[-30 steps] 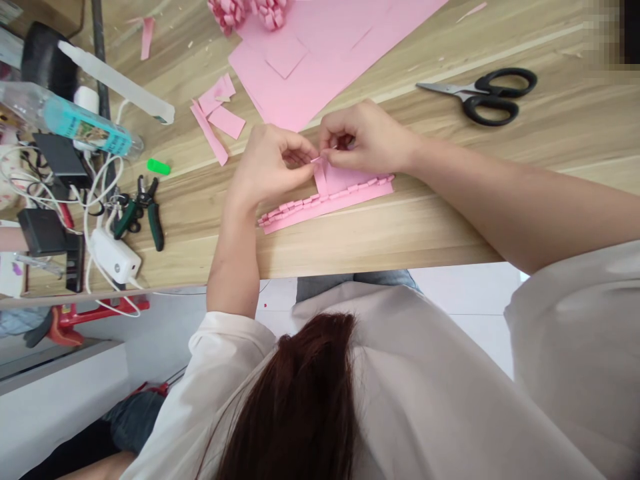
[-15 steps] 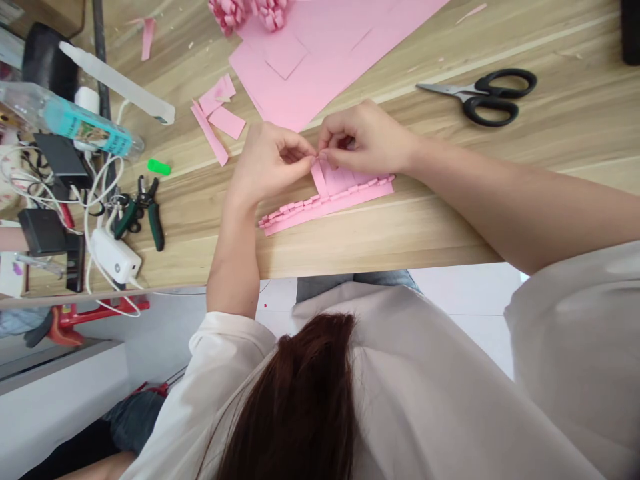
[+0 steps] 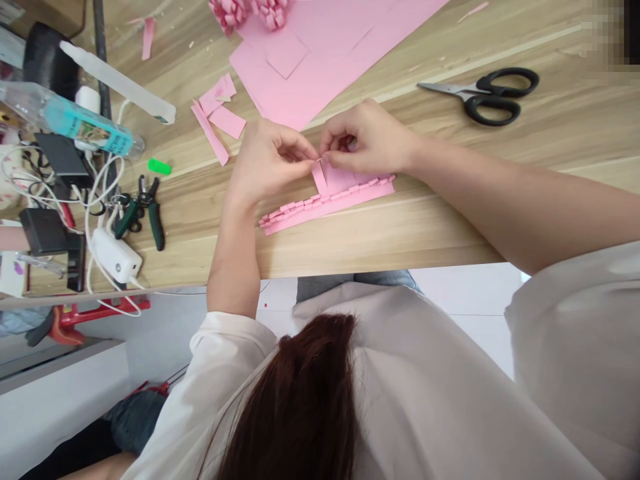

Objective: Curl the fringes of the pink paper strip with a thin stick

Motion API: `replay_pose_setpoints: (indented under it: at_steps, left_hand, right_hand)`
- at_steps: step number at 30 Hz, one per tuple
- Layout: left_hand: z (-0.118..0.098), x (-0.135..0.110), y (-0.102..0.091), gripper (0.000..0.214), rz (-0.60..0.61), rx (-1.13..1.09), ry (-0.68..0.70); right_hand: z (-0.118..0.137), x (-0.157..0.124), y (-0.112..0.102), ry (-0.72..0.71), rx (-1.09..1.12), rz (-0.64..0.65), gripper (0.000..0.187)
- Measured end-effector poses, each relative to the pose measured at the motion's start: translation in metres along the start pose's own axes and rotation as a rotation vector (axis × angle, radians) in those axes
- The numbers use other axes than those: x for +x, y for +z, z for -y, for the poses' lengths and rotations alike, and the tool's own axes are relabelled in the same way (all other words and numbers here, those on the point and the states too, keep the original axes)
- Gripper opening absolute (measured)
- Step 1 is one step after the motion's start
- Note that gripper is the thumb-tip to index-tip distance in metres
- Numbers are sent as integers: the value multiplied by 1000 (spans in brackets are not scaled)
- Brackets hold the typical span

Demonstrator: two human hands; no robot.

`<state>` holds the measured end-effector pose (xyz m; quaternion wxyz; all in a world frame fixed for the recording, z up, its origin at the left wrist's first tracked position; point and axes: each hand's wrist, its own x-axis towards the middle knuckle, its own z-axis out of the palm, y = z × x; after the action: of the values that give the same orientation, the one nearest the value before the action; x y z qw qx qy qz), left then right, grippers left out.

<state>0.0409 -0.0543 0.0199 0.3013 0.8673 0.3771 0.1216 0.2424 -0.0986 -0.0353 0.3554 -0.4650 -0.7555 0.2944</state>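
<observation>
Little has moved since a second ago: the flap leans slightly more to the left, while both hands stay at its top end. The left hand has its thumb and fingertips drawn together on that end, pinching it. The right hand meets it tip to tip, thumb and forefinger narrowed on the same end, its other fingers curled in. The exact grip between the fingertips is too small to make out.

The flap belongs to the pink strip, which lies slantwise near the front edge of the table, below the hands. Small curls run along it to the left of the flap and on to the right.

Beyond the hands lies a pink sheet, with curled flowers at its far edge. Scraps lie near the left hand; farther left are a green cap, pliers, a bottle and a tube. Scissors rest beyond the right forearm, blades pointing left.
</observation>
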Motion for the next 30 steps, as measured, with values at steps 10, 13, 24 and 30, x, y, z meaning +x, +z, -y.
replay_pose_setpoints:
  at_steps: [10, 13, 24, 30]
  left_hand:
    - [1, 1, 0, 31, 14, -98, -47]
    - [2, 2, 2, 32, 21, -116, -51]
    - [-1, 1, 4, 17, 87, -122, -41]
    - [-4, 1, 3, 24, 105, -130, -52]
  right_hand:
    - [2, 0, 1, 25, 61, 3, 27]
    - [2, 0, 2, 16, 61, 6, 28]
    - [0, -1, 0, -35, 25, 7, 18]
    - [2, -3, 1, -4, 32, 7, 19]
